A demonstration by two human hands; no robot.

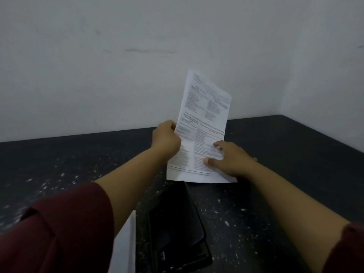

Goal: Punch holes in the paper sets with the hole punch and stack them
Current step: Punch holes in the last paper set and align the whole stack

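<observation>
While both arms reach out over the dark speckled table (275, 194), the 2 hands hold a paper set (202, 123) upright, past the far end of the hole punch. Its printed face is turned toward the camera, its top leans a little to the right, and its bottom edge sits at or just above the tabletop; which of the 2 is hard to tell.

On the left edge of the sheets, about halfway up, the left hand (167, 137) grips with its fingers curled round to the back of the paper. Lower down on the right side, the right hand (229, 159) pinches the set: the thumb presses flat on the printed front near the bottom, and the fingers go behind the sheets, 1 fingertip showing past the hand on the right.

Nearer the camera, between the 2 forearms, a black hole punch (175, 223) lies on the table, its long body running from near to far, its far end close to the bottom edge of the paper. Just left of the punch, at the near edge of the view, lies a white sheet or stack (126, 245), partly hidden by the left forearm. Dark red sleeves (65, 229) cover both upper arms. Behind the table rises a plain pale wall (137, 56).
</observation>
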